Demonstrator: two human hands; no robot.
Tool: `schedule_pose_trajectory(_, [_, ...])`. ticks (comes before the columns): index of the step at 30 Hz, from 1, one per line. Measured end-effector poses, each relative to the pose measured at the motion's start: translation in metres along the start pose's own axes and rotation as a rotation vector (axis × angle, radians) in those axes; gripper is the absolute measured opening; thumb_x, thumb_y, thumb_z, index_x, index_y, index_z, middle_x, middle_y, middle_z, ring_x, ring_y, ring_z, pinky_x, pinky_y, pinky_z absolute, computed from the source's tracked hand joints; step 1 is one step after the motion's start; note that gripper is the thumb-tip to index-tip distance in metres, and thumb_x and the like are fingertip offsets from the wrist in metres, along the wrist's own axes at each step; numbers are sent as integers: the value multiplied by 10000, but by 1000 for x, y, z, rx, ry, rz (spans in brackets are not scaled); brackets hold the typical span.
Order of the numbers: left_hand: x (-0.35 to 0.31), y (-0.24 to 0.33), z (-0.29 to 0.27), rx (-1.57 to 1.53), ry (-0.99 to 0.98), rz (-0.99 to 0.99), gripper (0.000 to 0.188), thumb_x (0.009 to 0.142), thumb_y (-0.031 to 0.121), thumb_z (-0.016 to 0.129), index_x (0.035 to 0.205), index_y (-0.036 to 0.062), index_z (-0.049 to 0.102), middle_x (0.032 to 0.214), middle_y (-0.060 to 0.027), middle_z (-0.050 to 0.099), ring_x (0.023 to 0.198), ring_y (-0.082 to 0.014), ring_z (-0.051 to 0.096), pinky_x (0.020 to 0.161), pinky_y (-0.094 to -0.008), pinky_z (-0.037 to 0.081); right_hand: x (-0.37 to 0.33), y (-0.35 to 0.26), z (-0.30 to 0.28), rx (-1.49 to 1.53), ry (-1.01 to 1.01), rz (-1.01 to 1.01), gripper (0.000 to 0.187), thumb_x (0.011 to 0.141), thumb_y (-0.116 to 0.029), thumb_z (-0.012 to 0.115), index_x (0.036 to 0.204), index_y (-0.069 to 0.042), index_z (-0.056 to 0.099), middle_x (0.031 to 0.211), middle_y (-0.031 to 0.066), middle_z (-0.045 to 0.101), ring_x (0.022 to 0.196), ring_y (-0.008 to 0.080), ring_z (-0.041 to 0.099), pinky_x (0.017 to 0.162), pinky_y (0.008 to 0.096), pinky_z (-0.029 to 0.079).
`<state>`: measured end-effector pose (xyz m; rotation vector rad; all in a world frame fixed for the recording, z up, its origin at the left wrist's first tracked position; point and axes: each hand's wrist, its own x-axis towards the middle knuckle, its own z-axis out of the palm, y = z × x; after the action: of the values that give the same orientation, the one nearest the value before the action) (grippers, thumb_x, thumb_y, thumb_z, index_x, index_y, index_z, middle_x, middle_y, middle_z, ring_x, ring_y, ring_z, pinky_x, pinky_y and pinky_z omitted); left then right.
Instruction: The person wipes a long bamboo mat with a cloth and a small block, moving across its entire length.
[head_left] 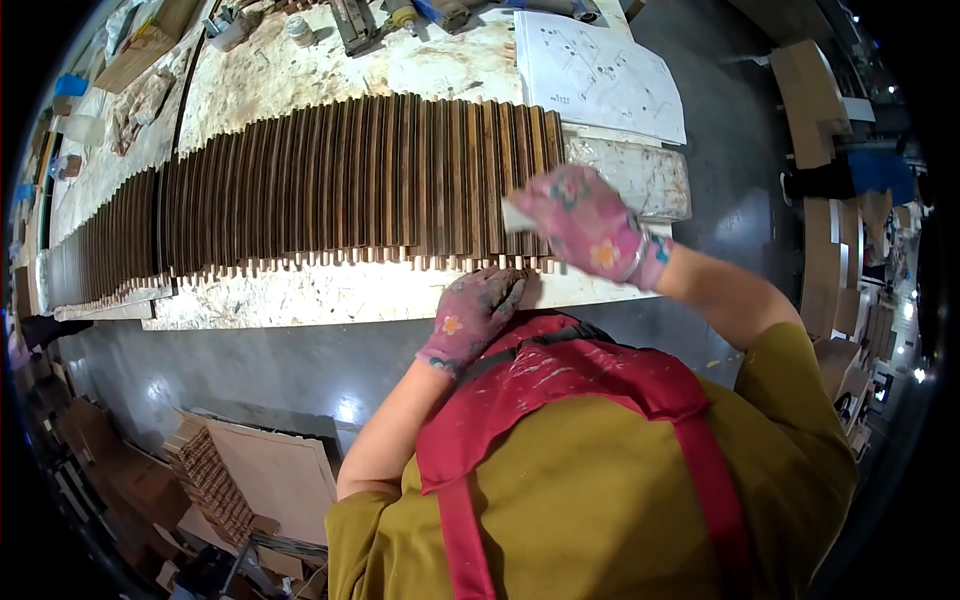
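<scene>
A long row of dark brown wooden slats [300, 185] lies side by side on the table, with pale round pegs along the near ends. My right hand [585, 215], in a pink flowered glove, is over the right end of the row. It is closed on a small pale, flat-looking piece [517, 216]; motion blur hides its exact kind. My left hand [475, 310], in a matching glove with dark-stained fingers, is at the near ends of the right-hand slats. Its fingers are curled together against the pegs, and what they grip, if anything, is hidden.
The stained white table [250, 300] ends just in front of me. A paper drawing [600, 75] lies at the far right, beside a pale block [640, 180]. Tools [400, 15] and a jar [299, 30] stand at the back. Cardboard [270, 465] is stacked on the lower left.
</scene>
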<state>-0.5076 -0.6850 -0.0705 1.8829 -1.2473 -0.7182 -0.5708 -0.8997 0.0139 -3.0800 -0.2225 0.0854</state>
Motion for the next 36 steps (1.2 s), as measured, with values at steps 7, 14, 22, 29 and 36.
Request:
schedule_pose_trajectory(7, [-2,-10,5,23,35,70,331,935,281,562,1200,108,659,1157,-137,675,1097,-332,613,931,-427,502,20,19,-9,50,168,6,385,799,-165,626,1181,-122,608,1032,74,611,966,246,623,872,411,459])
schedule_pose_trajectory(14, [-1,-9,6,78,17,37,288,938,253,584,1161,89,663,1135,-102,687,1086,-312,638,925,-402,528,10,-9,-33,132,-269,-101,450,793,-203,654,1233,-125,601,1102,91,605,1018,269,608,896,421,467])
schedule_pose_trajectory(22, [-1,-13,10,49,66,68,277,953,276,561,1150,110,662,1101,-137,684,1026,-344,641,899,-421,528,8,-4,-30,156,-293,-162,459,849,-277,617,1272,-106,570,1104,69,590,1045,266,593,908,414,451])
schedule_pose_trajectory(29, [-5,10,-18,-144,114,-10,225,958,220,567,1110,101,683,1069,-131,694,980,-317,661,840,-399,537,86,64,-17,268,209,129,411,940,-365,568,1289,-148,580,1099,110,630,975,324,628,871,419,499])
schedule_pose_trajectory(36, [-10,-9,-8,-70,67,9,353,903,255,589,1222,111,630,1166,-133,654,1064,-334,610,927,-424,493,56,15,23,99,110,-130,379,878,-233,649,1246,-151,610,1142,88,669,1058,245,628,953,460,453])
